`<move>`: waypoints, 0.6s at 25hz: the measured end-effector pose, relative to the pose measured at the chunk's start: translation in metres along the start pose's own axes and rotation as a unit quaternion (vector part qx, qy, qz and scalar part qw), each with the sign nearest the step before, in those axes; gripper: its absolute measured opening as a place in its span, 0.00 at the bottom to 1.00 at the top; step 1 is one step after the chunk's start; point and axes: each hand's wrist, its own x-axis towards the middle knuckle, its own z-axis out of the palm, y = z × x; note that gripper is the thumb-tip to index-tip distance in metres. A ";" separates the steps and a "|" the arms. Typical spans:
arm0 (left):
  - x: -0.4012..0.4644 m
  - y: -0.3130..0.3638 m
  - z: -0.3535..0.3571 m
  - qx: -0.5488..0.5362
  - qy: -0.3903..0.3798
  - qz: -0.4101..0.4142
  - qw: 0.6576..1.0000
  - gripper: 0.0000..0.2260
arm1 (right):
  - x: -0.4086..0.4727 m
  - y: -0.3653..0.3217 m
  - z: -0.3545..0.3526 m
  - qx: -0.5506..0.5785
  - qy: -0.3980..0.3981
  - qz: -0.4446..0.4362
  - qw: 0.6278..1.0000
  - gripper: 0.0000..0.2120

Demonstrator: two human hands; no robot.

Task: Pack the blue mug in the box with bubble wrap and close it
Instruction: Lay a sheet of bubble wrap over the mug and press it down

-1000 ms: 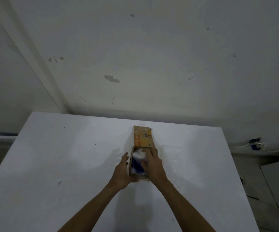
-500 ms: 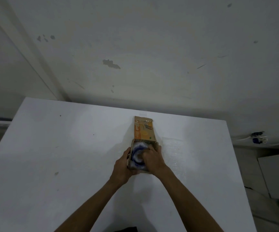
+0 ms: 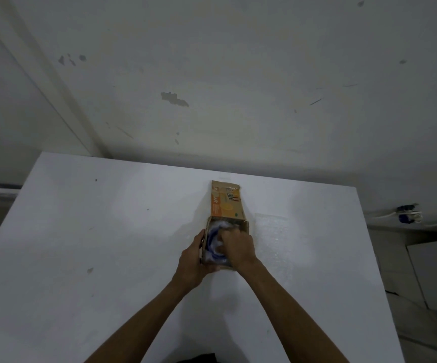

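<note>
My right hand (image 3: pixel 238 247) is curled down inside the small brown cardboard box (image 3: pixel 247 226), its grip closed on the blue mug (image 3: pixel 213 247), which sits in the box swaddled in clear bubble wrap (image 3: pixel 218 226). My left hand (image 3: pixel 192 260) clasps the box's outer wall at nine o'clock. I judge the packing nearly done; the orange printed lid flap (image 3: pixel 226 203) stands open at twelve o'clock, unclosed, on the white worktop (image 3: pixel 107 258).

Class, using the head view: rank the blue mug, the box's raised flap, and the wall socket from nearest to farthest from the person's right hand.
From the right hand:
1. Blue mug: under the hand, inside the box, wrapped in bubble wrap.
2. Raised flap: just beyond the hand, at the box's far end.
3. Wall socket: far right, off the table.
</note>
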 end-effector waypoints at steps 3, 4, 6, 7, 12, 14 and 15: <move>0.002 -0.001 0.001 0.001 0.007 -0.002 1.000 0.38 | -0.001 -0.004 0.007 -0.014 0.031 -0.034 0.999 0.20; 0.001 -0.001 0.002 0.006 0.005 0.001 1.000 0.38 | 0.000 -0.005 0.011 -0.014 0.043 -0.032 0.998 0.22; 0.001 -0.001 0.002 0.014 0.003 0.002 1.000 0.37 | 0.002 -0.007 0.015 -0.015 0.059 -0.020 0.998 0.21; 0.001 -0.001 0.002 0.018 0.003 0.003 1.000 0.37 | 0.001 -0.007 0.015 -0.009 0.065 -0.011 0.998 0.18; 0.004 -0.003 0.004 0.041 -0.011 0.010 0.999 0.39 | -0.001 0.004 -0.004 0.038 -0.035 -0.025 0.998 0.07; 0.005 -0.003 0.007 0.038 -0.011 0.016 0.999 0.34 | -0.006 0.015 -0.015 0.112 -0.051 -0.046 0.991 0.08; 0.006 -0.003 0.009 0.033 -0.008 0.022 0.999 0.33 | -0.011 0.021 -0.021 0.160 -0.019 -0.059 0.985 0.07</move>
